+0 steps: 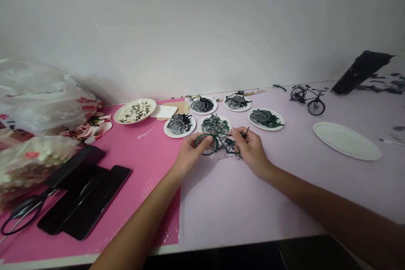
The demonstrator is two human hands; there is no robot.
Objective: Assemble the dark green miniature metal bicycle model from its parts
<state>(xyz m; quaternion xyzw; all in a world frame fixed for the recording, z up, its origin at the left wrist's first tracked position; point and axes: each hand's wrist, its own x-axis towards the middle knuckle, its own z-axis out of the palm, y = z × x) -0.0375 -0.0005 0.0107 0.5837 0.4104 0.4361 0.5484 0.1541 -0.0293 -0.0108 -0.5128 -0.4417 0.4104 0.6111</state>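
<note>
A green miniature bicycle [229,147] is held between both hands, just in front of the small plates. My left hand [189,152] pinches its wheel [206,144] between thumb and fingers. At the other end of the frame, my right hand [250,150] is closed on the bicycle, with a thin dark piece sticking up by its fingers. Behind them a plate [201,130] carries green and grey bicycle parts. Black and grey parts lie on the plate [167,130] to its left, and green parts fill the plate [252,121] to the right.
Two more plates of dark parts stand near the wall. A black miniature bicycle [308,99] stands at the right behind a bare white oval plate [348,141]. On the left are a bowl of small bits [135,112], plastic bags [41,97] and black phones [98,202].
</note>
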